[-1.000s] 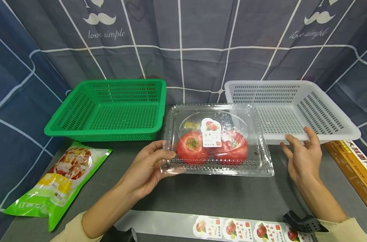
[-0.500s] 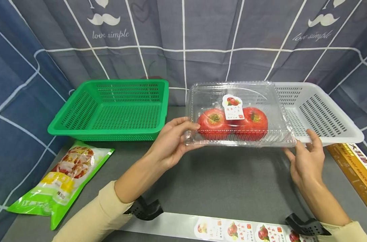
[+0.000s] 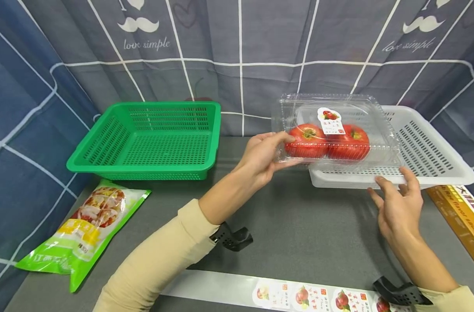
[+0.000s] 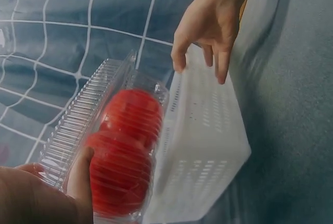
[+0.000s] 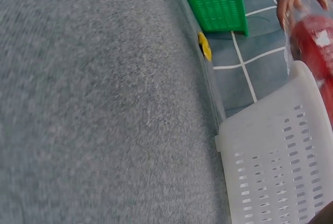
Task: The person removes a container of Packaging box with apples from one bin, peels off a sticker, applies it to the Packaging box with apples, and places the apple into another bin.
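Note:
My left hand (image 3: 262,158) grips the left end of a clear plastic clamshell box (image 3: 381,151), thumb on its top edge. Inside the box lie two red apples (image 3: 349,143), side by side, and a fruit sticker (image 3: 330,121) is stuck on the lid. The box hangs tilted over the left part of a white plastic basket (image 3: 461,173). At the basket's front rim, my right hand (image 3: 400,208) holds on with fingertips over the rim and thumb in front of the wall. The left wrist view shows the box beside the basket (image 4: 208,130). The right hand is mostly outside its own wrist view.
A green plastic basket (image 3: 143,171) stands at the back left. A green-and-white food bag (image 3: 88,221) lies at the left. A strip of fruit stickers (image 3: 221,286) runs along the front. A brown sauce box (image 3: 455,216) lies at the right, partly under the white basket.
My left hand has carried the clear box of apples to the right and back, from the middle to above the white basket. The right hand has stayed at the basket's rim.

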Demonstrator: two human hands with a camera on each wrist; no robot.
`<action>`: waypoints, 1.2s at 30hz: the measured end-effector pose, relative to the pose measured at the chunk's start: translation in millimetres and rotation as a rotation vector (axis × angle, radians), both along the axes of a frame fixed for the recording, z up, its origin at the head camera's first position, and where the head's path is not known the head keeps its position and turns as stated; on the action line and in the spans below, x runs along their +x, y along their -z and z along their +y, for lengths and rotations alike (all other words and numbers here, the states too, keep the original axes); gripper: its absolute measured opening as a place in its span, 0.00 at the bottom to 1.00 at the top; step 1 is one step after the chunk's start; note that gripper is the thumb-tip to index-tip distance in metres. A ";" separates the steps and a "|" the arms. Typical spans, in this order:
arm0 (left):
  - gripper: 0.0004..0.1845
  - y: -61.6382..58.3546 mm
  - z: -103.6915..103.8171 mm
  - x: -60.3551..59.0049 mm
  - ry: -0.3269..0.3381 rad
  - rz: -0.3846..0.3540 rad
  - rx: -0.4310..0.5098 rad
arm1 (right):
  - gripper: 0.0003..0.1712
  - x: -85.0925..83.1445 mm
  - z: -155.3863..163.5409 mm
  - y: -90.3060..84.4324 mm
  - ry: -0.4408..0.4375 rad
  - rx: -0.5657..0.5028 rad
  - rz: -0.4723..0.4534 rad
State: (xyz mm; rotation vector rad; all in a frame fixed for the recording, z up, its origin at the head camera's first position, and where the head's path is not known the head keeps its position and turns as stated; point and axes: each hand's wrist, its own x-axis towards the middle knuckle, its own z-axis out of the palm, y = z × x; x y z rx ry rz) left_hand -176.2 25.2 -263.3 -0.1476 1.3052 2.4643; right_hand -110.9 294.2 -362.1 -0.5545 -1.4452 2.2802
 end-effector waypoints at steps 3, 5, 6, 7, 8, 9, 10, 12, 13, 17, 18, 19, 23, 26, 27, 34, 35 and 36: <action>0.08 -0.8 15.4 -4.4 -0.021 -0.009 -0.003 | 0.44 0.3 -0.7 0.4 -0.011 0.034 0.005; 0.09 -1.8 26.6 -6.2 -0.043 -0.017 0.002 | 0.44 -0.2 -1.3 0.5 -0.012 0.044 0.015; 0.09 -2.4 32.6 -6.6 -0.055 -0.019 0.006 | 0.44 -0.6 -1.5 0.4 -0.010 0.044 0.020; 0.08 -3.1 39.0 -6.8 -0.069 -0.020 0.009 | 0.44 -0.9 -1.6 0.3 -0.005 0.042 0.023; 0.06 -3.5 45.7 -6.9 -0.088 -0.024 0.015 | 0.43 -1.1 -1.5 0.1 -0.004 0.048 0.022; 0.05 -4.1 52.5 -6.7 -0.105 -0.029 0.019 | 0.43 -1.3 -1.4 -0.2 0.000 0.049 0.021; 0.04 -4.0 59.5 -6.7 -0.123 -0.033 0.023 | 0.43 -1.6 -1.1 -0.6 0.007 0.048 0.016; 0.04 -3.3 72.1 -6.2 -0.159 -0.051 0.021 | 0.43 -2.2 -0.6 -1.5 0.014 0.052 0.003; 0.07 -2.7 77.7 -6.0 -0.179 -0.059 0.021 | 0.43 -2.5 -0.4 -2.1 0.016 0.052 -0.005; 0.19 -0.5 95.4 -6.3 -0.239 -0.079 -0.001 | 0.43 -4.2 -0.3 -4.2 0.004 0.055 -0.014; 0.22 -0.2 99.1 -6.6 -0.249 -0.078 -0.012 | 0.43 -4.6 -0.4 -4.6 0.001 0.052 -0.010; 0.24 -0.1 102.5 -6.7 -0.256 -0.081 -0.019 | 0.43 -4.9 -0.4 -4.9 -0.001 0.052 -0.007; 0.26 0.9 117.6 -7.1 -0.274 -0.101 -0.060 | 0.43 -5.4 -0.6 -5.4 0.002 0.061 -0.007; 0.28 1.5 131.3 -7.7 -0.302 -0.113 -0.098 | 0.43 -5.8 -1.2 -5.3 0.004 0.071 -0.015; 0.29 1.7 135.7 -7.9 -0.312 -0.112 -0.117 | 0.43 -6.1 -1.4 -5.2 0.008 0.067 -0.016; 0.31 8.7 156.1 -14.1 -0.371 -0.112 -0.164 | 0.42 -5.7 -6.0 -3.1 0.022 0.073 -0.028; 0.30 10.7 156.9 -14.9 -0.376 -0.113 -0.170 | 0.42 -5.1 -6.7 -2.6 0.028 0.070 -0.031; 0.29 12.7 157.6 -15.6 -0.380 -0.114 -0.173 | 0.42 -4.4 -7.0 -2.1 0.032 0.062 -0.028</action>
